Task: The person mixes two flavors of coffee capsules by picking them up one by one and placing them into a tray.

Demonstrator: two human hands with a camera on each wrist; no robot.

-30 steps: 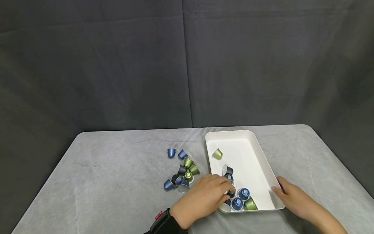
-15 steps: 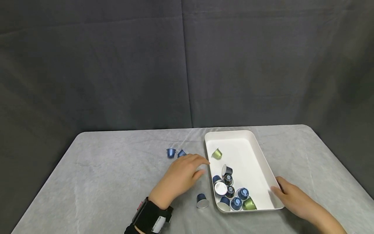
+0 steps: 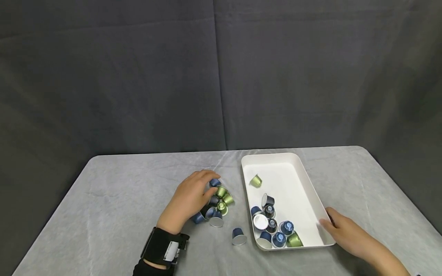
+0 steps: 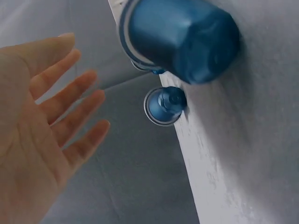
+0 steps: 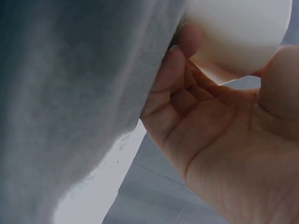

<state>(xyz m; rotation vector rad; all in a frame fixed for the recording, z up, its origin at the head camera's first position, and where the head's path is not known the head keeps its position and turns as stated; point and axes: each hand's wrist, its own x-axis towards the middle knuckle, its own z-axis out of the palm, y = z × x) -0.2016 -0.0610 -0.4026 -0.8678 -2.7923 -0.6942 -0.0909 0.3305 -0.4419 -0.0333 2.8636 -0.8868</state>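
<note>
My left hand point(image 3: 188, 199) reaches over the left side of a heap of coffee capsules, fingers extended and thumb apart. A blue capsule point(image 3: 215, 182) lies by its fingertips, and green capsules point(image 3: 221, 191) sit just right of the thumb. The left wrist view has the open palm point(image 4: 42, 126) beside a large blue capsule point(image 4: 182, 39) on the cloth, with nothing in the fingers. My right hand point(image 3: 350, 230) grips the white tray point(image 3: 288, 184) at its near right edge, thumb over the rim. In the right wrist view the fingers point(image 5: 170, 70) curl beneath the tray wall point(image 5: 247, 32).
Inside the tray, blue, dark and green capsules bunch along the near left, with a green capsule point(image 3: 256, 181) farther back. Between heap and tray stands a lone blue capsule point(image 3: 238, 237). Grey cloth point(image 3: 131, 199) covers the table; a dark curtain point(image 3: 155, 76) hangs behind.
My left hand has left the tray and moved left to the heap, uncovering the lone blue capsule and capsules in the tray. The right hand and tray stay nearly still.
</note>
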